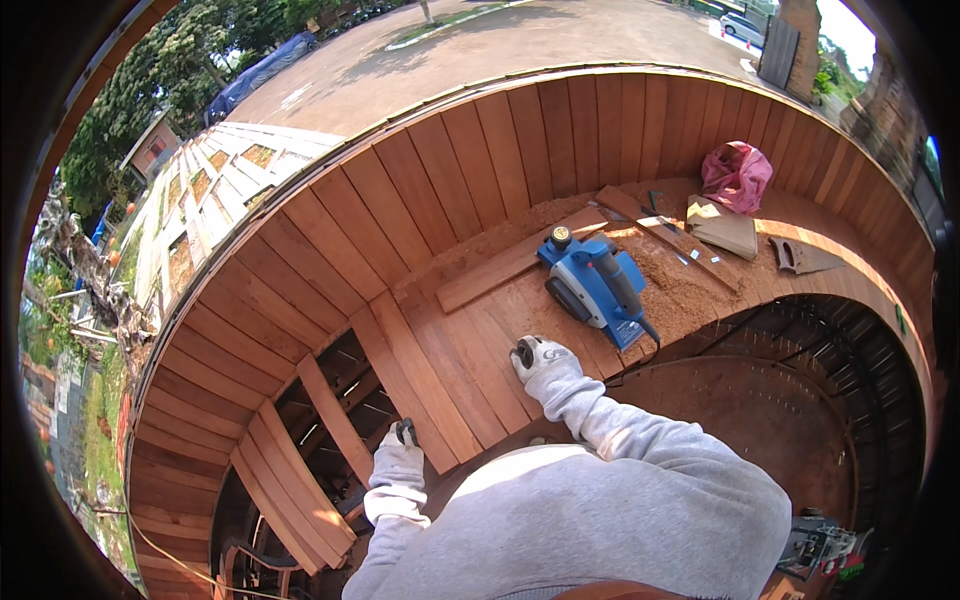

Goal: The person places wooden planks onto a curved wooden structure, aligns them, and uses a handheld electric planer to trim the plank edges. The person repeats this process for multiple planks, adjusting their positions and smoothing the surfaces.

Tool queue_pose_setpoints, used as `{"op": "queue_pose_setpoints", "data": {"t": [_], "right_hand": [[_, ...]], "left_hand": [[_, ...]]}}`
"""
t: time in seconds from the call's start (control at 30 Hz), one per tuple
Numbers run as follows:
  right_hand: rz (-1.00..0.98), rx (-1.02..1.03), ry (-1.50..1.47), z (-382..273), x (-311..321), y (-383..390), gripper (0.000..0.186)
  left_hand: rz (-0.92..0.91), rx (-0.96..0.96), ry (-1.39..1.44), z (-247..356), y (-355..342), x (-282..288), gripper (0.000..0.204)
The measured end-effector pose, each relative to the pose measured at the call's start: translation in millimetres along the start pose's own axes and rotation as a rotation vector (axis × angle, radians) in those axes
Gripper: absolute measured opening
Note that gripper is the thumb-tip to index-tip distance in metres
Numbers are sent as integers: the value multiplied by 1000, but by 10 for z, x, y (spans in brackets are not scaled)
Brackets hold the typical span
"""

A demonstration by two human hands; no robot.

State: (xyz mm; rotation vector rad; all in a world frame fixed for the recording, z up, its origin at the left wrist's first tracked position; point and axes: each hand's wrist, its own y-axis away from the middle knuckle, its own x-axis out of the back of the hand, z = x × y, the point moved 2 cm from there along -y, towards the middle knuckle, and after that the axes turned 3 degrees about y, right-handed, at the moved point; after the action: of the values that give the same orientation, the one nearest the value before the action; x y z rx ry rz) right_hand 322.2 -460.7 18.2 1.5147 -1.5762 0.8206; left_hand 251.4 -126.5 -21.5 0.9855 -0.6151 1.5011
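My left hand point(401, 441), in a white glove with dark fingertips, is closed at the near left edge of a reddish wooden plank point(400, 372). This plank lies beside others on the curved bench frame. My right hand point(540, 357), gloved alike, rests on the planks point(470, 345) further right with its fingers curled; whatever they may hold is hidden. A blue electric planer point(595, 285) stands just beyond my right hand. Left of my left hand, a single plank point(335, 420) spans the open frame.
Curved wooden wall boards point(430, 195) rise behind the bench. Sawdust point(665, 275), offcuts point(722, 228), a handsaw point(805, 257) and a pink sack point(737, 176) lie to the right. The open frame point(345, 365) leaves gaps at left. A power tool point(815, 545) sits lower right.
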Motion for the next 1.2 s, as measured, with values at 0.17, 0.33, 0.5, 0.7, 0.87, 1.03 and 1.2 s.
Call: {"op": "queue_pose_setpoints", "data": {"t": [0.17, 0.33, 0.5, 0.7, 0.87, 1.03, 1.2], "right_hand": [[11, -20, -6, 39, 23, -2, 29], [12, -9, -2, 11, -12, 2, 28], [26, -3, 2, 17, 7, 11, 29], [33, 17, 5, 8, -3, 12, 28], [58, 32, 5, 19, -33, 11, 28], [77, 30, 3, 20, -26, 24, 27], [50, 19, 4, -5, -12, 25, 30]], "left_hand": [[25, -3, -12, 100, -20, 19, 27], [59, -16, -53, -14, 14, -26, 25], [11, 53, -79, 250, 93, 134, 27], [70, -28, -43, 120, 56, 67, 27], [79, -4, -18, 186, 94, 111, 28], [88, 16, -54, 122, 77, 58, 28], [115, -24, -39, 84, 82, 46, 26]]}}
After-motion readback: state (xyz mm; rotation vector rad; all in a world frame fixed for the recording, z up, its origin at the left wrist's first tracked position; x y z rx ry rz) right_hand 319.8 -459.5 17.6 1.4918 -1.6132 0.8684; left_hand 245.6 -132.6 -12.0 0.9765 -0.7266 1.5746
